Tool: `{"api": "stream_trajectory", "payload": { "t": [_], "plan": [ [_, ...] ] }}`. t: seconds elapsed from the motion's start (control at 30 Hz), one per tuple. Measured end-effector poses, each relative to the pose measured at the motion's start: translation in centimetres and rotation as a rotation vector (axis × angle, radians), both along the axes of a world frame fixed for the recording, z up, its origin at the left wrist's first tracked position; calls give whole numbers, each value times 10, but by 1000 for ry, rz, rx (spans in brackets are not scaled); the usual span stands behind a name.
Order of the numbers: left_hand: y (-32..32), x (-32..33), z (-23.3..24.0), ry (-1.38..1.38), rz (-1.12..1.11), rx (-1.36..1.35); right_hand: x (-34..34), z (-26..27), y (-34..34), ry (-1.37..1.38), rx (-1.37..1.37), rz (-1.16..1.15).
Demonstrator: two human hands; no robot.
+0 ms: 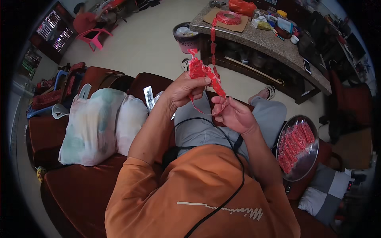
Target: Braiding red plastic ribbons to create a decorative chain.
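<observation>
My left hand [189, 87] is closed on a gathered bunch of red printed ribbon [198, 69], held above my lap. My right hand [236, 114] pinches a narrow part of the ribbon between thumb and fingers, with a thin loop hanging between both hands. From the bunch the strip runs up to a flat red ribbon roll [228, 17], which lies on a piece of cardboard [244, 26] on the stone-topped table. Beside my right thigh, a round metal tray [297, 172] holds several red wrapped packets [293, 145].
A black cable [242, 178] crosses my shirt and lap. Pillows [92, 128] lie on the sofa at left. A bin [187, 41] stands by the stone-topped table [268, 44], which bears a phone [307, 66] and jars. A person [84, 22] sits on a pink chair farther off.
</observation>
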State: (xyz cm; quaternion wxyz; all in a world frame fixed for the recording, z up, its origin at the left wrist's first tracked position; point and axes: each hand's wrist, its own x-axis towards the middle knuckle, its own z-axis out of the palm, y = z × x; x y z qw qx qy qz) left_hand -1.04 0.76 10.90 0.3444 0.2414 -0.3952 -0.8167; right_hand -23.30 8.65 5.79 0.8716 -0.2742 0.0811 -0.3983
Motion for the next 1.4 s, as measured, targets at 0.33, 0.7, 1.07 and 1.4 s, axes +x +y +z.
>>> {"api": "stream_trajectory", "payload": {
  "t": [0.33, 0.7, 1.07, 1.4],
  "plan": [
    [10, -12, -12, -38, -81, 32, -1, 0, 6, -34, -43, -57],
    [46, -52, -47, 353, 72, 455, 15, 34, -16, 706, -324, -888],
    [58, -51, -53, 301, -52, 420, -2, 36, -21, 1256, -1077, -900],
    [59, -51, -72, 485, 16, 430, -5, 46, -10, 1458, -1466, -776]
  ]
}}
